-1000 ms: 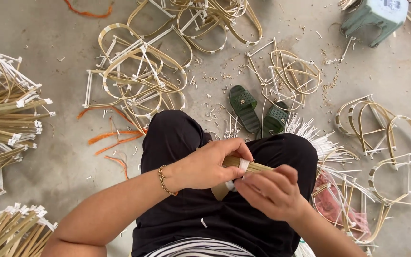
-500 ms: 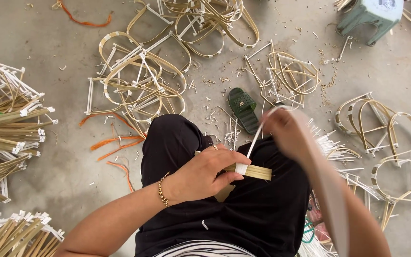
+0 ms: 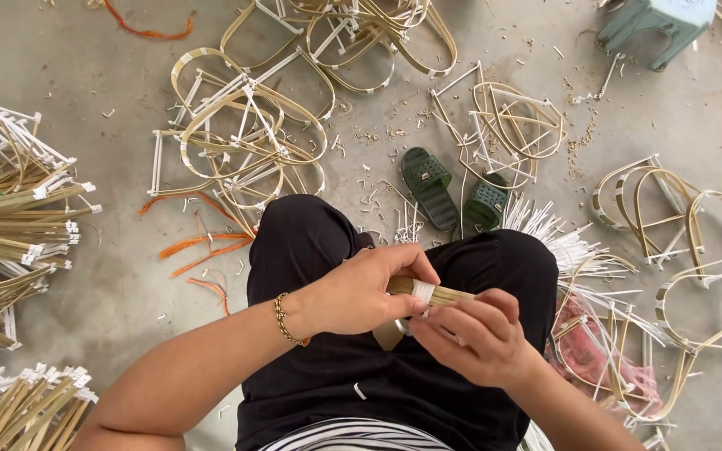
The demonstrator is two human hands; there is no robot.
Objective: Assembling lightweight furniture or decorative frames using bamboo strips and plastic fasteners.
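While the person sits with both knees raised in black trousers (image 3: 311, 250), the left hand (image 3: 361, 288) has its fingers curled and pressed together around a short bundle of bamboo strips (image 3: 449, 294), thumb underneath. The bundle lies level above the lap, between the two hands, with a band of white tape (image 3: 422, 291) wrapped round it just beside the left fingertips. The right hand (image 3: 474, 334) meets it from below and the right; its fingers are bent and close together, thumb and forefinger pinching at the taped part, though what exactly sits between them cannot be told. A pale strip end hangs down under the bundle. A gold bracelet (image 3: 284, 321) circles the left wrist.

Beyond the knees, a pair of dark green sandals (image 3: 453, 190) rests on the grey concrete floor (image 3: 85, 267), among scattered offcuts. Bent bamboo frames (image 3: 244, 125) with white-taped joints lie heaped ahead and to the left; further frames (image 3: 678, 209) lie to the right. Straight strip bundles (image 3: 10, 225) are stacked at the far left. A sheaf of white strips (image 3: 561, 238) lies beside the right knee. A green stool (image 3: 649, 21) stands at the upper right.
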